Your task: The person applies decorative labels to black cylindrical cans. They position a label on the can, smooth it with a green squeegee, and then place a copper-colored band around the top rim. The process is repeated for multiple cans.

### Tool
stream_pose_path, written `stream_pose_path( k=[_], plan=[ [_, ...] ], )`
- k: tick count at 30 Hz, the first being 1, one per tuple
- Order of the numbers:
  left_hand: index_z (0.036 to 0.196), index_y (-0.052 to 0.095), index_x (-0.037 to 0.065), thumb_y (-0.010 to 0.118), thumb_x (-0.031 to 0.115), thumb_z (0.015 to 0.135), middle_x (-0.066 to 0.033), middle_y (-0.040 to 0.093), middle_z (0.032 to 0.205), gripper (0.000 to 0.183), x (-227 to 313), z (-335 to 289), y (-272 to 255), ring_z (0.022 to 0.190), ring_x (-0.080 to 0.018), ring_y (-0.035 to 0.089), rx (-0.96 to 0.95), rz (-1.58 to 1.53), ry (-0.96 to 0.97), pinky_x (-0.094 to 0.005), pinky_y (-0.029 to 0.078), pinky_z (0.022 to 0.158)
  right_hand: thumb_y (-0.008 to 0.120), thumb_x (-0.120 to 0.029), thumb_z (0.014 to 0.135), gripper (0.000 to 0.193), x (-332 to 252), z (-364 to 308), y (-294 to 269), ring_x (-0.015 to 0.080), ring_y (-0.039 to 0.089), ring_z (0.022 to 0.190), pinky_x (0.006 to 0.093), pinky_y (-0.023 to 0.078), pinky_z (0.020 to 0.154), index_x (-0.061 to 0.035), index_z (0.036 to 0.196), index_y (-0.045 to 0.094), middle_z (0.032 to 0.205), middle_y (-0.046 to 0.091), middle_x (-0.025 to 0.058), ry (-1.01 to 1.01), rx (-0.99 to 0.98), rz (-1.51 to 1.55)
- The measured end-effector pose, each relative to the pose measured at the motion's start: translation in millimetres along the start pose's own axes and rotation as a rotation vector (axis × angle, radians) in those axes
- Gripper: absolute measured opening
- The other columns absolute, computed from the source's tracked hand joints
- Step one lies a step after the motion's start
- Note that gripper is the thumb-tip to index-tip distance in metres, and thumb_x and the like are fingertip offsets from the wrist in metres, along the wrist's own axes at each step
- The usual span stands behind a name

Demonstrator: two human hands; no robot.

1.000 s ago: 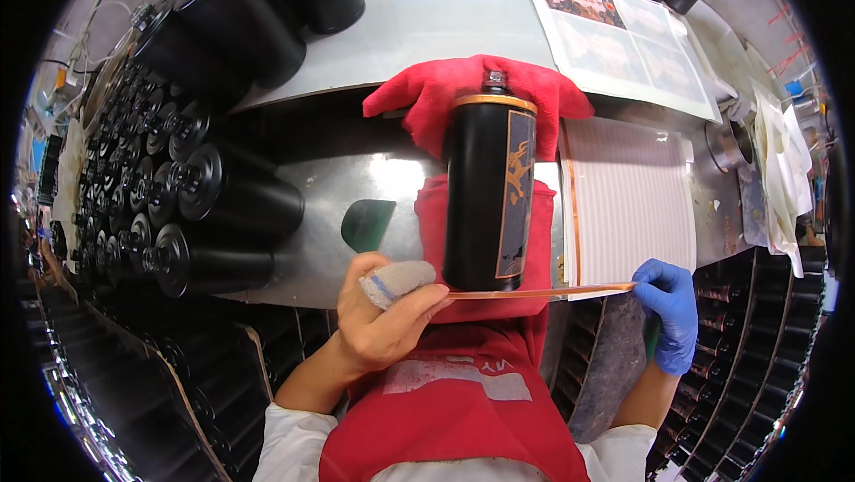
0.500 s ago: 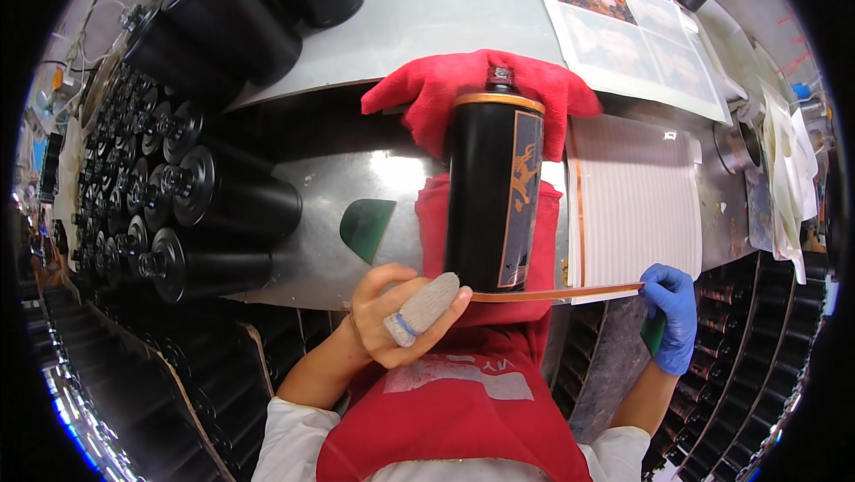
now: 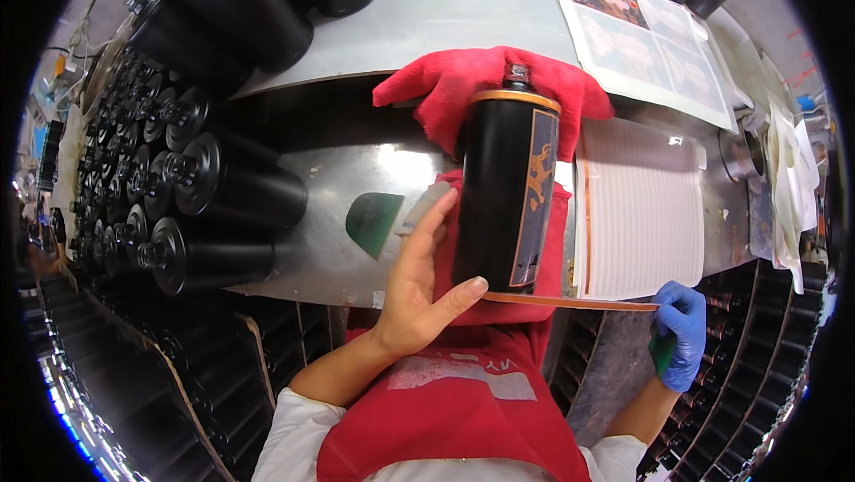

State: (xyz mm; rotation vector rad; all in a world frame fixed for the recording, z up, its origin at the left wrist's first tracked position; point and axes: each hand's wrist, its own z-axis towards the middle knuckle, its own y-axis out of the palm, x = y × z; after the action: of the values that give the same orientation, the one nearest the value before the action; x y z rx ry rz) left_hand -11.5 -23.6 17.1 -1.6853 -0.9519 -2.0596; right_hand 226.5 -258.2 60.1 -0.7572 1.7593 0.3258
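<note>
A black cylindrical bottle lies on a red cloth, its neck pointing away from me. It has a copper band at the shoulder and a dark decal panel. Along its base runs a narrow copper-coloured strip, stretched out to the right. My left hand is open, with a grey cover on one finger. Its thumb touches the strip at the base, and its fingers extend along the bottle's left side. In a blue glove, my right hand pinches the strip's far end; a green piece shows beneath its palm.
A green half-round flat piece lies left of the cloth. Several black bottles crowd the left side; others stand at the far left. At right are a striped sheet and a metal cup. A printed sheet lies behind.
My left hand has opened from a pinch at the strip's left end, its fingers moving up beside the bottle and its thumb onto the base. My right hand has lowered slightly, still holding the strip.
</note>
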Motion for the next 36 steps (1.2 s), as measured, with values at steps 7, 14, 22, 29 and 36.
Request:
stream_pose_path(
  k=[7,14,22,29,36],
  plan=[
    [0.141,0.017,-0.005,0.064,0.001,0.079,-0.0167,0.026,0.143,0.079,1,2,2,0.134,-0.0246,0.025,0.018,-0.22,-0.076,-0.0356,0.015,0.11,0.069,-0.006,0.061,0.012,3,11,-19,0.0041,0.043,0.05,0.0178,0.028,0.045,0.0003,0.066,0.06,0.065,0.054,0.0012,0.026,-0.035,-0.02],
    [0.141,0.015,-0.004,0.068,-0.002,0.075,-0.0153,0.027,0.143,0.085,-4,1,5,0.132,-0.024,0.028,-0.02,-0.07,-0.024,-0.0349,0.019,0.109,0.067,-0.006,0.064,0.01,7,16,-13,0.0037,0.042,0.049,0.0176,0.028,0.044,-0.001,0.066,0.059,0.064,0.053,0.0007,0.052,-0.032,-0.042],
    [0.142,0.015,-0.004,0.064,-0.006,0.078,-0.0159,0.02,0.147,0.081,-6,-1,-6,0.136,-0.024,0.021,-0.067,-0.024,-0.036,-0.0342,0.017,0.111,0.064,-0.007,0.069,0.006,18,31,-9,0.0021,0.043,0.049,0.0177,0.028,0.044,-0.0034,0.067,0.06,0.06,0.054,-0.0024,0.13,-0.058,-0.161],
    [0.14,0.024,-0.004,0.074,0.029,0.075,-0.0239,0.024,0.144,0.088,5,-3,3,0.138,-0.0332,0.018,-0.109,0.577,0.187,-0.0385,0.016,0.11,0.065,-0.009,0.071,0.007,27,42,-12,0.0021,0.042,0.047,0.0177,0.029,0.043,-0.0032,0.069,0.062,0.058,0.053,-0.0027,0.188,-0.088,-0.231],
    [0.138,0.028,-0.003,0.078,0.033,0.065,-0.0348,0.016,0.142,0.096,-2,18,20,0.129,-0.0509,0.023,-0.246,1.107,0.417,-0.0567,0.021,0.103,0.066,-0.01,0.073,0.009,29,49,4,0.0024,0.044,0.05,0.0179,0.031,0.045,-0.0017,0.07,0.062,0.059,0.054,-0.002,0.226,-0.141,-0.266]
  ],
)
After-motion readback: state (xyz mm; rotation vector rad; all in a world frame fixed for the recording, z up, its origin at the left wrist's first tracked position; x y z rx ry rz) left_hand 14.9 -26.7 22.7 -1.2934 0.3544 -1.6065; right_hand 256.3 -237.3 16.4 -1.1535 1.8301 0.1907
